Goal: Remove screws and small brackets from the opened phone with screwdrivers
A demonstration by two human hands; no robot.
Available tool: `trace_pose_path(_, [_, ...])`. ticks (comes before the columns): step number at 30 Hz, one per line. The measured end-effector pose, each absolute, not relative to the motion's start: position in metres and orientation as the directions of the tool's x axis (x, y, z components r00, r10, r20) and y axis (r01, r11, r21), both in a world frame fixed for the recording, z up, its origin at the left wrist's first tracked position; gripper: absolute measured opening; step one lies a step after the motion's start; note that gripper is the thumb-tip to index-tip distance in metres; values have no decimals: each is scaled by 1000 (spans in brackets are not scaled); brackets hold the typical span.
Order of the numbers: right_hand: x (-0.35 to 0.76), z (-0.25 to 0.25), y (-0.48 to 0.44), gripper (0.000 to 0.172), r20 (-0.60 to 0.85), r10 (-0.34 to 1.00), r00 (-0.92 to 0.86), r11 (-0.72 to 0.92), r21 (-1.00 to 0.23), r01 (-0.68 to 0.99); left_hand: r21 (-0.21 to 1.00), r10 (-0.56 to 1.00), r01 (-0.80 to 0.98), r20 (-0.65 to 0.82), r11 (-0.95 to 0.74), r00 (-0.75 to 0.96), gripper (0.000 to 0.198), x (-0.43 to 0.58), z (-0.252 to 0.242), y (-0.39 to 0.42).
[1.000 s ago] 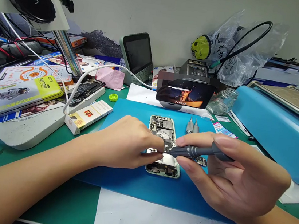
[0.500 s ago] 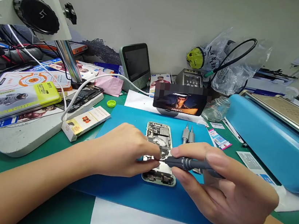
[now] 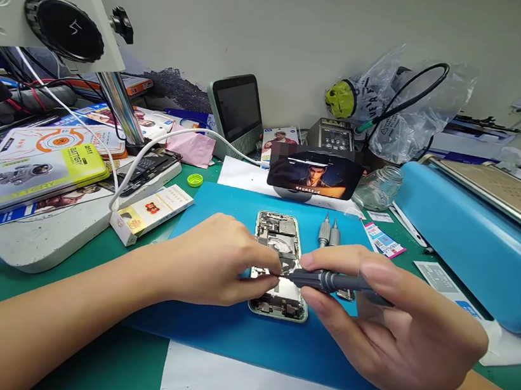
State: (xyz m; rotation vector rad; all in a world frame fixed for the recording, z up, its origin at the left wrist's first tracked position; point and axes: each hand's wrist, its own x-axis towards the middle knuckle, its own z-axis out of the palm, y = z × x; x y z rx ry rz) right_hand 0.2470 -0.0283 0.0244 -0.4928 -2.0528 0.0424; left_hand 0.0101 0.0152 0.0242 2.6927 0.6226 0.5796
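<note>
An opened phone (image 3: 286, 288) with a pale frame lies on the blue mat (image 3: 203, 334), its inner parts exposed. My right hand (image 3: 406, 329) holds a dark grey screwdriver (image 3: 321, 281) nearly level above the phone, its tip pointing left. Coming from the other side, my left hand (image 3: 227, 264) is closed in a pinch right at the screwdriver's tip, over the middle of the phone. Whatever sits between those fingertips is too small and hidden to make out. Behind my right fingers, two more screwdrivers (image 3: 325, 230) lie on the mat, partly covered.
A lit smartphone (image 3: 315, 175) stands propped behind the mat, beside a glass jar (image 3: 380, 188). A microscope stand (image 3: 119, 103) rises at left, near a small carton (image 3: 152, 213), battery boxes (image 3: 37, 178) and a white cable. The blue machine (image 3: 465, 247) borders the right side.
Both hands and the screwdriver keep nearly the same pose over the phone. The view has shifted very slightly, and the picture on the propped smartphone has changed.
</note>
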Motion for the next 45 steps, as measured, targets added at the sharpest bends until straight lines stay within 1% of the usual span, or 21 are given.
trace_pose_path(8, [246, 25, -28, 82, 841, 358, -405, 922, -249, 298, 387, 475, 347, 310, -855, 824, 19, 11, 25, 14])
trace_pose_path(14, [247, 23, -26, 88, 820, 392, -418, 911, -283, 300, 384, 472, 345, 313, -857, 825, 19, 11, 26, 13])
trace_pose_path(18, [247, 20, -24, 85, 834, 421, -357, 898, -328, 292, 372, 474, 352, 318, -859, 821, 15, 11, 26, 14])
trace_pose_path(21, [247, 20, -24, 85, 830, 431, -354, 896, -346, 278, 365, 473, 355, 315, -861, 823, 14, 10, 26, 14])
trace_pose_path(34, [249, 20, -27, 85, 828, 435, -353, 888, -332, 318, 356, 481, 371, 299, -857, 824, 17, 10, 25, 15])
trace_pose_path(45, [246, 20, -24, 82, 836, 424, -349, 895, -329, 301, 350, 478, 369, 307, -861, 823, 17, 9, 23, 15])
